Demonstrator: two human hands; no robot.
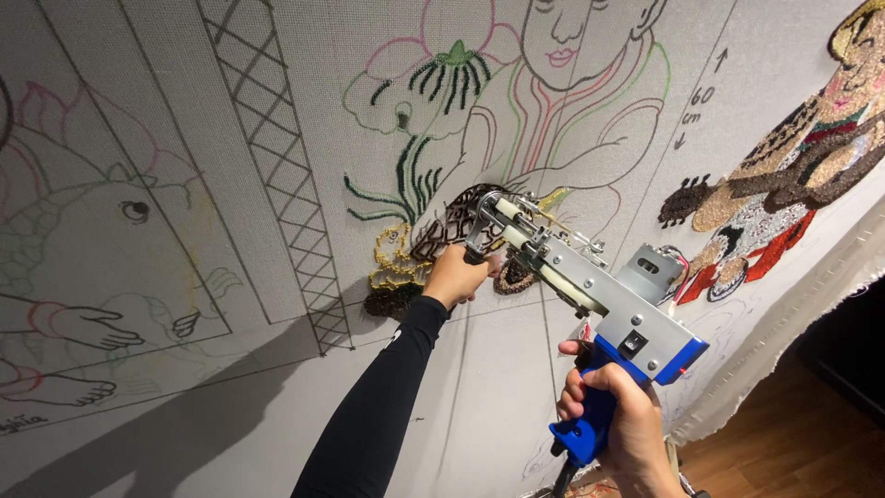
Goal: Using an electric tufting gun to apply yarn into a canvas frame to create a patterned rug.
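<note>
A blue and silver tufting gun [590, 304] points its needle end at a stretched white cloth [230, 369] with drawn outlines. My right hand [622, 420] grips the gun's blue rear handle. My left hand [458, 275], in a black sleeve, is closed around the gun's front handle close to the cloth. The needle tip rests at a dark brown and yellow tufted patch [433, 244] under a drawn flower with green tufted lines [433, 83].
A drawn figure [572, 92] fills the upper middle of the cloth. A tufted multicoloured figure [793, 166] is at the right. A drawn lattice column [277, 175] and a drawn animal [101, 231] lie at the left. Wooden floor [793, 443] shows at lower right.
</note>
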